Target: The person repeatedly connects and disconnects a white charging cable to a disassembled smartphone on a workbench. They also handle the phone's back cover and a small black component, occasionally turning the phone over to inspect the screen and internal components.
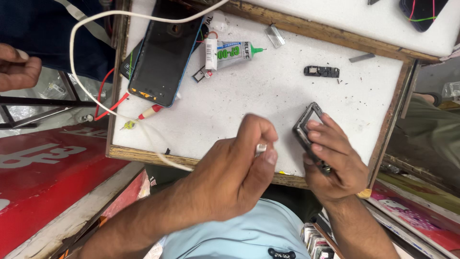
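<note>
Phone frame (pixel 306 128): dark, rectangular, hollow, tilted.

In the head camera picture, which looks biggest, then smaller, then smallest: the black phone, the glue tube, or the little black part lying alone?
1. Black phone, by far the largest.
2. Glue tube.
3. Little black part.
All three lie flat on the white board, so nearness hardly skews this.

A single camera worn on the person's head looks steeply down, close over a white work board (pixel 268 96) with a wooden frame. The person's own forearms enter from the bottom edge, so the view faces forward and down from chest height. There is only this one view.
</note>
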